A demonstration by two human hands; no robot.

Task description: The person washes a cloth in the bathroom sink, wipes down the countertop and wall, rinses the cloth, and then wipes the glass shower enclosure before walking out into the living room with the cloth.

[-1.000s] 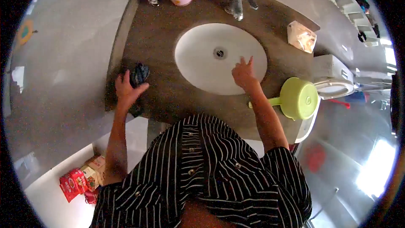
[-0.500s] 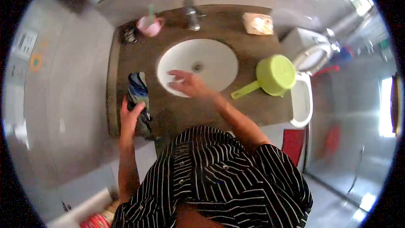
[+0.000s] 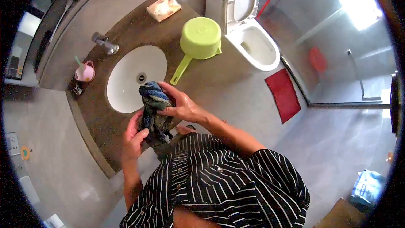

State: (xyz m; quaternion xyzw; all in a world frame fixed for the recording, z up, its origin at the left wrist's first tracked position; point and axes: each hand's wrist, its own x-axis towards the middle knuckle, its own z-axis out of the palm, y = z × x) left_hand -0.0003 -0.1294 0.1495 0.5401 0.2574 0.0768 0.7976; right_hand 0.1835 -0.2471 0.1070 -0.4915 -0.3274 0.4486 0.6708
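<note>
A dark, crumpled cloth [image 3: 157,118] with blue and grey stripes is held between both hands, just in front of the sink's near rim. My left hand [image 3: 136,135] grips its left side, thumb towards me. On the other side, my right hand [image 3: 181,103] has its fingers behind the upper part and its thumb across the front. The cloth's lower end hangs towards my striped shirt. Beyond it lies the white oval sink [image 3: 126,76], with a drain at its middle.
An upturned green dipper [image 3: 201,38] sits on the brown counter [image 3: 126,38], its handle pointing towards me. Along the back are a tissue pack [image 3: 163,7], a faucet [image 3: 105,43] and a pink cup [image 3: 85,72]. To the right are a toilet [image 3: 253,44] and a red mat [image 3: 282,95].
The cloth has been lifted off the counter's left side and brought in front of me. My right hand has left the sink and taken hold of it. The view has turned right.
</note>
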